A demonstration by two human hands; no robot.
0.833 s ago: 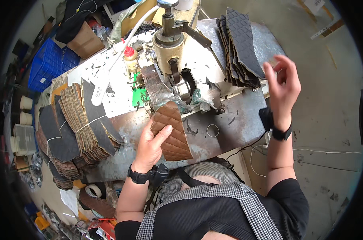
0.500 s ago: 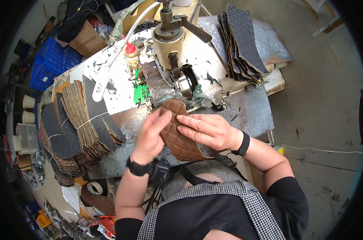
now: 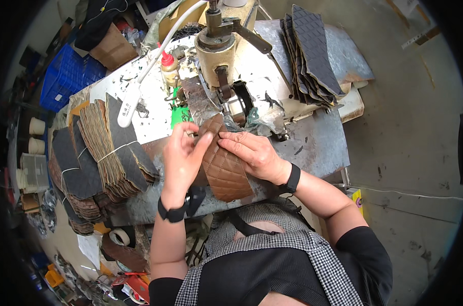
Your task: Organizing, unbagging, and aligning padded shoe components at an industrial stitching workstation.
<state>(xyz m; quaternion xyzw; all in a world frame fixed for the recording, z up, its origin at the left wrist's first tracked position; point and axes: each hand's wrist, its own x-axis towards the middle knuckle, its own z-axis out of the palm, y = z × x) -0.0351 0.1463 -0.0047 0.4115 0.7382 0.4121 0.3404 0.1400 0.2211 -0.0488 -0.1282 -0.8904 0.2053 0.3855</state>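
A brown quilted leather piece (image 3: 225,176) lies in front of a leather-working machine (image 3: 214,53), its far end near the round metal part (image 3: 235,109). My left hand (image 3: 183,158) is at the piece's left edge, thumb on top near the far end and fingers curled beside it. From the right, my right hand (image 3: 254,153) holds it with fingertips pressed together on the upper face; the thumb is hidden. The near end of the piece hangs toward my checked apron (image 3: 216,229).
Tied bundles of quilted pieces (image 3: 101,153) lie at the left. Dark quilted panels (image 3: 310,56) are stacked at the back right. A white lamp (image 3: 129,107), a red-capped bottle (image 3: 169,66) and dark scraps are on the white tabletop (image 3: 106,92). A blue crate (image 3: 68,76) stands far left.
The brown piece has shifted away from me and slightly left, its near end turning left. Both hands moved left with it, and my left fingers spread and curled beside its edge.
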